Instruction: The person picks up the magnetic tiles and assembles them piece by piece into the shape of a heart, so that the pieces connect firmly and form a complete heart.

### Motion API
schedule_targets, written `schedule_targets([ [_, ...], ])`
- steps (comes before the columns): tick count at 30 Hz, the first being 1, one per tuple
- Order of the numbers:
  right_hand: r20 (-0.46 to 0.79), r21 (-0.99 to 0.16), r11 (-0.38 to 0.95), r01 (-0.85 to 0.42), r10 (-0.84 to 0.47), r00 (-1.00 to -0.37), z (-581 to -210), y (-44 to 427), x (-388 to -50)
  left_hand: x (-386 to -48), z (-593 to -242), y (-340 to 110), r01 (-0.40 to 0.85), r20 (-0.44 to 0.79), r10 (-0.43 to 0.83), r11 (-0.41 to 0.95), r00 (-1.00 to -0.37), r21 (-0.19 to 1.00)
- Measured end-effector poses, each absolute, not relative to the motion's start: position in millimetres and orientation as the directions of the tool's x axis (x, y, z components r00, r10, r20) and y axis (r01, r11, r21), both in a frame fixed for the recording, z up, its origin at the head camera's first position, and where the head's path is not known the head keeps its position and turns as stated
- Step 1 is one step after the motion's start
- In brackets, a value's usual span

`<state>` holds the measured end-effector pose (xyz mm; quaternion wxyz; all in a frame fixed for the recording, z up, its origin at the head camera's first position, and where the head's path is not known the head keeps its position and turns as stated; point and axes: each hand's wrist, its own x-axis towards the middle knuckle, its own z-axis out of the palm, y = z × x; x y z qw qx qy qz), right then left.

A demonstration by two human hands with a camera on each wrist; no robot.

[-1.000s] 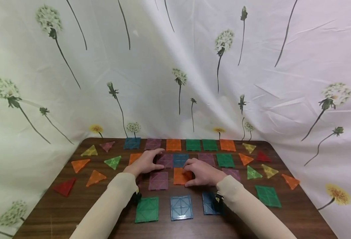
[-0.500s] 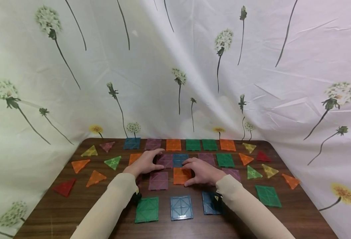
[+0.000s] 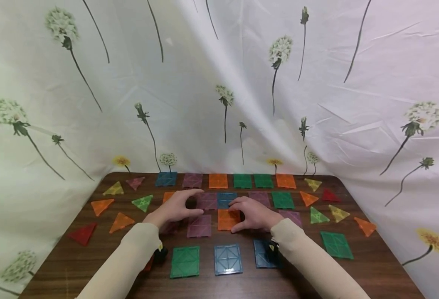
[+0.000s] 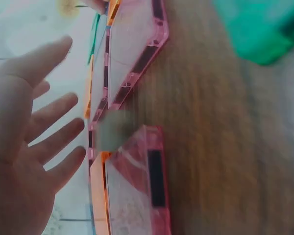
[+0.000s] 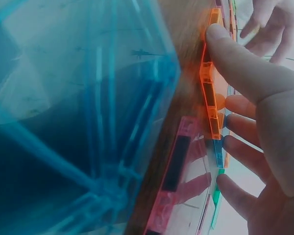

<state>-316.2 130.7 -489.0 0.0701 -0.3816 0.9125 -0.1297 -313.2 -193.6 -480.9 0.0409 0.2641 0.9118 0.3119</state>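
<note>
Translucent square magnetic tiles lie flat on the table. My right hand [image 3: 255,214] holds an orange magnetic tile [image 3: 225,222], thumb at its near edge and fingertips by its far edge. Right behind that tile is a blue one [image 3: 224,200], with a purple tile [image 3: 207,201] against its left side. My left hand [image 3: 172,207] is spread just left of the purple tile, holding nothing; in the left wrist view its fingers [image 4: 59,137] are apart and off the tiles. Another purple tile [image 3: 200,226] lies in front of it.
More squares form a back row, including a green tile [image 3: 242,181]. Nearest me lie a green tile [image 3: 185,261], a blue tile [image 3: 228,259] and another blue one [image 3: 262,253] partly under my right wrist. Triangles, such as a red one [image 3: 83,234], lie along both sides.
My left hand has drawn back a little to the left and toward me, away from the purple tile. My right hand has stayed at the orange tile.
</note>
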Motion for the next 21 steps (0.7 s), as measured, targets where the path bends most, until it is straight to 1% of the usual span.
schedule_targets([
  [2,-0.025,-0.293,0.672,-0.680,-0.716,-0.698,-491,132,-317,-307,-481,-195,0.451,0.075,0.518,0.653,-0.852,0.609],
  [5,-0.026,-0.297,0.672,-0.678,-0.715,-0.698,-492,132,-318,-299,-484,-197,0.467,0.060,0.559,0.625,-0.827,0.626],
  [10,-0.038,-0.306,0.678,-0.668,-0.710,-0.703,-492,132,-317,-291,-490,-198,0.535,0.055,0.651,0.570,-0.757,0.623],
  [12,-0.041,-0.312,0.678,-0.665,-0.709,-0.704,-491,132,-317,-290,-491,-198,0.554,0.054,0.671,0.562,-0.740,0.614],
  [16,-0.037,-0.318,0.674,-0.667,-0.712,-0.701,-490,131,-317,-288,-492,-196,0.577,0.055,0.684,0.567,-0.728,0.587],
  [21,-0.031,-0.313,0.672,-0.671,-0.714,-0.700,-491,132,-319,-288,-489,-191,0.580,0.060,0.679,0.573,-0.731,0.578],
])
